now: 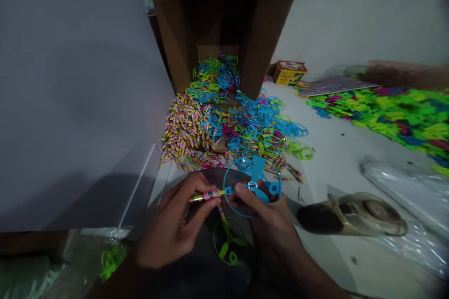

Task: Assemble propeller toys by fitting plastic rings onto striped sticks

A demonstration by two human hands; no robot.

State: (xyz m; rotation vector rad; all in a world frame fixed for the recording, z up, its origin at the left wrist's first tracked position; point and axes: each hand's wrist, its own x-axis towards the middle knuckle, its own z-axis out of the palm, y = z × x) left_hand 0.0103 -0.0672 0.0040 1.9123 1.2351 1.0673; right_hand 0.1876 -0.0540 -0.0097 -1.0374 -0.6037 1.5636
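Note:
Between its thumb and fingers my left hand (pixel 178 215) pinches a small patterned candy tube (pixel 210 194) with a yellow tip. My right hand (pixel 270 215) grips a blue propeller ring (pixel 257 170), thumb on top near its hub. The yellow tip meets the blue piece at the ring's left side; whether they are joined is unclear. Below the hands, a green propeller ring (pixel 228 241) with a patterned tube lies over the dark surface at my lap. Beyond the hands are a heap of patterned tubes (pixel 182 126) and a pile of blue and green rings (pixel 263 119).
A tall cardboard box (pixel 175 32) opens toward the heaps. A grey panel (pixel 77 93) stands at left. On the white table (pixel 336 154) at right are a yellow-red box (pixel 289 73), green pieces (pixel 403 117), a clear brownish container (pixel 354 215) and plastic bags (pixel 410 196).

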